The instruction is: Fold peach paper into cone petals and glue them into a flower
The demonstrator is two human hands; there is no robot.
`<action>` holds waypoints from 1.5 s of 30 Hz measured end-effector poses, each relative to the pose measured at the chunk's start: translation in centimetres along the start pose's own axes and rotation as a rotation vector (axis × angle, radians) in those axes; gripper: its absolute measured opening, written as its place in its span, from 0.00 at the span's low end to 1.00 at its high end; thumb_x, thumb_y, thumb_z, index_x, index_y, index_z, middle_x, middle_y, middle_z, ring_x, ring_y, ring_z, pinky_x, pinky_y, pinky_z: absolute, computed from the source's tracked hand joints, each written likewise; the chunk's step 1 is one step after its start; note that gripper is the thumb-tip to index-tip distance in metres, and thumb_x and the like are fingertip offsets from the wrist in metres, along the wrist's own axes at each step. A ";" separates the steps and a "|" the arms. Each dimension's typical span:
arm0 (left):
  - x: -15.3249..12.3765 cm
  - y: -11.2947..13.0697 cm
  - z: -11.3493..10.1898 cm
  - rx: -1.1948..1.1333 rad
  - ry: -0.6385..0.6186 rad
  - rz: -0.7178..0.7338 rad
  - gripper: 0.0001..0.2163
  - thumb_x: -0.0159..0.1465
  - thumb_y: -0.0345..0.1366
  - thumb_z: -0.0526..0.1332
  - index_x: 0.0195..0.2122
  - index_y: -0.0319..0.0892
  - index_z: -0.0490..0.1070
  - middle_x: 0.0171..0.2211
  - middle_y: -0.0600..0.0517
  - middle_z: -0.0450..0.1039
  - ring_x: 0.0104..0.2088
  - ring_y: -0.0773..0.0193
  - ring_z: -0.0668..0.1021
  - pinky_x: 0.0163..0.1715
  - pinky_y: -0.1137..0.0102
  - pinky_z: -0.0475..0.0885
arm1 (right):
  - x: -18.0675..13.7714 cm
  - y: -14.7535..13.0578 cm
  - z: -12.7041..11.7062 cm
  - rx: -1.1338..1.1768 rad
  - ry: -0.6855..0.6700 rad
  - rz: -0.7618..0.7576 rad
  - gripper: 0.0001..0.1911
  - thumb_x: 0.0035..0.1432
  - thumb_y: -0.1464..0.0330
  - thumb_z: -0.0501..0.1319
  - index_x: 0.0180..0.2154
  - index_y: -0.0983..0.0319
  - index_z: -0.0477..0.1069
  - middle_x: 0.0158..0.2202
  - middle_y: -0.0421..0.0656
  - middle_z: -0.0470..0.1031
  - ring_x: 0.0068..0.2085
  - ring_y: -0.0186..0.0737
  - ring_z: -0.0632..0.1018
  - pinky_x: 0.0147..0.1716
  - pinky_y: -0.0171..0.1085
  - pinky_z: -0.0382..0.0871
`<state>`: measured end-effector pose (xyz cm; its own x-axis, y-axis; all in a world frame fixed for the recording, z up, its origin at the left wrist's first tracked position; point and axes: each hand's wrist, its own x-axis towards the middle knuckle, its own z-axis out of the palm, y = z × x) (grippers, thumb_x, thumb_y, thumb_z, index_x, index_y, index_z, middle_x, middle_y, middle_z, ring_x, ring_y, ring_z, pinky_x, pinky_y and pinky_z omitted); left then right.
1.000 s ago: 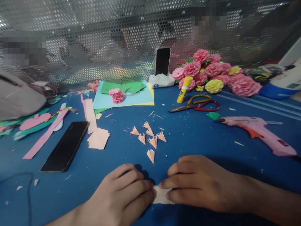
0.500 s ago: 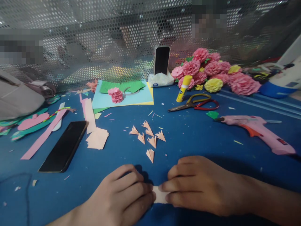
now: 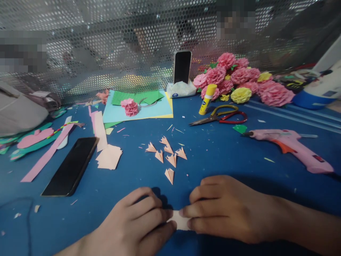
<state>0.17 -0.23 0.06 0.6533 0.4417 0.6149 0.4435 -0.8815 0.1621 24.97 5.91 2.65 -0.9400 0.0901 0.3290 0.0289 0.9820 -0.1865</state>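
My left hand and my right hand rest on the blue table near its front edge. Both pinch one small peach paper piece between their fingertips, and most of it is hidden under the fingers. Just beyond the hands lie several folded peach paper cones. A stack of peach paper squares sits further left.
A black phone lies flat at the left beside pink paper strips. Scissors, a glue stick and a pink glue gun lie to the right. Paper flowers, coloured sheets and a propped phone stand before a perforated metal screen.
My hands have closed in slightly on the peach paper, so less of it shows. The view has shifted a little; nothing else on the table has moved.
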 end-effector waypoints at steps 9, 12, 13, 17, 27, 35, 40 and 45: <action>0.8 0.2 -0.3 0.016 0.035 -0.010 0.09 0.68 0.29 0.59 0.33 0.41 0.78 0.36 0.52 0.82 0.35 0.65 0.79 0.40 0.67 0.75 | 0.0 0.3 0.1 0.008 0.009 -0.019 0.15 0.71 0.71 0.50 0.44 0.61 0.76 0.46 0.37 0.80 0.42 0.32 0.76 0.32 0.37 0.66; 0.8 0.2 -0.4 0.027 0.010 -0.002 0.08 0.67 0.29 0.60 0.33 0.41 0.78 0.36 0.52 0.82 0.35 0.65 0.79 0.40 0.67 0.76 | 0.0 0.2 0.0 -0.005 -0.003 -0.015 0.14 0.71 0.72 0.51 0.44 0.60 0.76 0.45 0.38 0.80 0.42 0.31 0.76 0.32 0.37 0.67; 0.8 0.2 -0.4 0.027 0.014 -0.001 0.08 0.67 0.29 0.60 0.33 0.41 0.78 0.36 0.52 0.82 0.34 0.65 0.79 0.40 0.66 0.76 | 0.0 0.2 0.0 -0.007 -0.005 -0.016 0.14 0.71 0.72 0.51 0.44 0.60 0.75 0.45 0.38 0.80 0.43 0.31 0.76 0.32 0.37 0.67; 0.3 0.2 -0.2 0.015 0.015 -0.005 0.09 0.68 0.29 0.59 0.34 0.42 0.78 0.36 0.53 0.82 0.35 0.65 0.79 0.41 0.65 0.76 | 0.0 0.3 -0.1 0.001 -0.007 -0.025 0.15 0.72 0.72 0.50 0.44 0.61 0.76 0.46 0.38 0.80 0.42 0.32 0.76 0.32 0.37 0.67; -0.1 0.2 0.2 0.028 0.020 0.007 0.11 0.69 0.29 0.57 0.35 0.41 0.78 0.37 0.54 0.82 0.35 0.65 0.78 0.43 0.66 0.74 | 0.0 0.4 0.1 0.002 -0.016 -0.029 0.15 0.71 0.72 0.50 0.43 0.61 0.76 0.46 0.36 0.80 0.42 0.32 0.76 0.32 0.38 0.66; 0.6 0.7 -1.1 0.079 -0.122 0.003 0.07 0.67 0.30 0.60 0.36 0.41 0.79 0.37 0.55 0.82 0.35 0.65 0.79 0.45 0.66 0.73 | -0.1 0.5 0.1 0.009 -0.017 -0.028 0.13 0.71 0.72 0.51 0.43 0.61 0.75 0.45 0.37 0.80 0.42 0.32 0.75 0.31 0.38 0.64; 0.4 0.8 -1.1 0.085 -0.152 0.004 0.05 0.66 0.34 0.63 0.38 0.41 0.78 0.39 0.53 0.82 0.37 0.63 0.79 0.47 0.64 0.72 | -0.1 0.3 0.4 0.007 0.032 -0.013 0.10 0.69 0.68 0.55 0.39 0.61 0.75 0.44 0.36 0.80 0.42 0.34 0.74 0.33 0.38 0.63; 0.5 0.5 -1.5 -0.020 -0.207 -0.077 0.10 0.69 0.40 0.58 0.38 0.43 0.78 0.41 0.49 0.78 0.44 0.60 0.77 0.50 0.61 0.70 | 0.1 -0.3 0.7 -0.081 0.016 0.075 0.12 0.70 0.62 0.53 0.43 0.60 0.74 0.47 0.36 0.78 0.45 0.36 0.72 0.39 0.39 0.61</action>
<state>-0.21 -0.69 1.56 0.7310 0.5310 0.4286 0.4860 -0.8460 0.2193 24.59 5.47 2.08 -0.9285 0.1656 0.3323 0.1266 0.9826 -0.1360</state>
